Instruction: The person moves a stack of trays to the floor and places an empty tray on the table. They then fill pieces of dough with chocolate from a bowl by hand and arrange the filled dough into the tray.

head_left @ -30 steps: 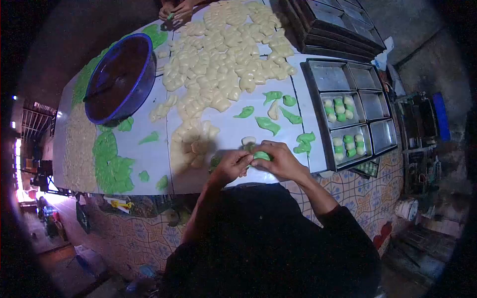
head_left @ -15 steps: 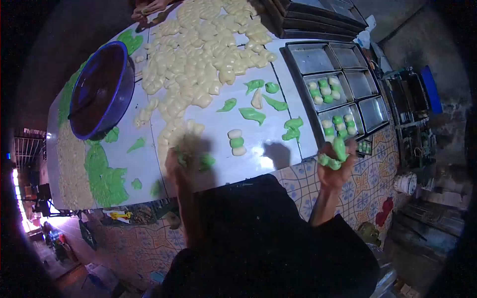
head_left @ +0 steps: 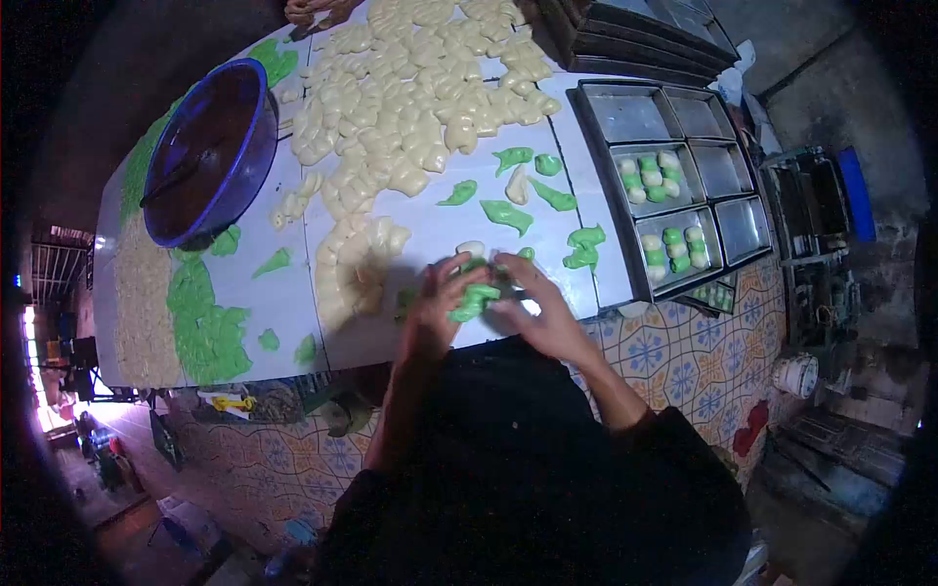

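Note:
My left hand (head_left: 433, 311) and my right hand (head_left: 545, 317) are together over the near edge of the table. Between them is a lump of soft green dough (head_left: 473, 303); the left fingers curl around it and the right thumb and fingers close in from the other side. Just beyond the fingertips sits a white dough ball (head_left: 471, 248), while the rest of its row is mostly covered by my hands. A ring-like patch of cream dough (head_left: 342, 273) lies left of my left hand. Several flat green dough scraps (head_left: 506, 216) are spread beyond my right hand.
A large blue basin (head_left: 264, 146) with dark contents stands at the left. Cream dough pieces (head_left: 391, 107) cover the far table. On the right, a divided metal tray (head_left: 640, 225) holds rows of white and green balls. Stacked dark trays (head_left: 635, 49) stand behind; another person's hand (head_left: 318, 12) shows at the top.
My right hand has come left from beside the tray, bringing green dough. My left hand has moved right to meet it over the row of balls. The view has shifted slightly.

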`<action>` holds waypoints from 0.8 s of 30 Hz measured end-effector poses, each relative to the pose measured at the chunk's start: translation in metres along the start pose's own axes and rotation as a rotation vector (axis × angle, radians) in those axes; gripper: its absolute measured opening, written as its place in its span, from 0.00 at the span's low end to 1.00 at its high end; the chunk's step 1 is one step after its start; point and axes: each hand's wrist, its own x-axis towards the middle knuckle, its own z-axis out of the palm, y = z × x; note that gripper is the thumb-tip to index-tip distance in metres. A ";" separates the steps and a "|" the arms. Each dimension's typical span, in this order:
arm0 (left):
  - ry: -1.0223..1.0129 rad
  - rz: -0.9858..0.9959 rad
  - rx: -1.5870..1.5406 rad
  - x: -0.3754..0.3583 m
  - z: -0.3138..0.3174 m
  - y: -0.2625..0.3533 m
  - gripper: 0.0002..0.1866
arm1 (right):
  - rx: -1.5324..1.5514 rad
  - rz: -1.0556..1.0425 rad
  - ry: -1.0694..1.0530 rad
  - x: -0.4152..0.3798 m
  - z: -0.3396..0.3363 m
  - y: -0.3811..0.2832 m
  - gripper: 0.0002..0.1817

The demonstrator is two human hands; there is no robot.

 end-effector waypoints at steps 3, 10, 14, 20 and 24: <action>0.111 -0.236 -0.704 0.005 0.021 0.032 0.35 | -0.109 0.042 -0.202 0.003 0.017 0.015 0.19; 0.010 -0.615 -0.981 -0.018 0.004 0.065 0.28 | 0.012 0.001 -0.430 -0.003 0.014 -0.007 0.19; -0.127 -0.677 -0.756 -0.031 0.006 0.042 0.21 | 0.014 0.089 -0.478 -0.013 0.003 0.001 0.14; -0.262 -0.608 -0.959 -0.041 0.019 0.022 0.23 | -0.046 0.073 -0.408 -0.024 0.000 0.008 0.12; -0.264 -0.644 -1.281 -0.048 0.029 0.016 0.20 | -0.116 0.084 -0.361 -0.027 0.003 0.004 0.10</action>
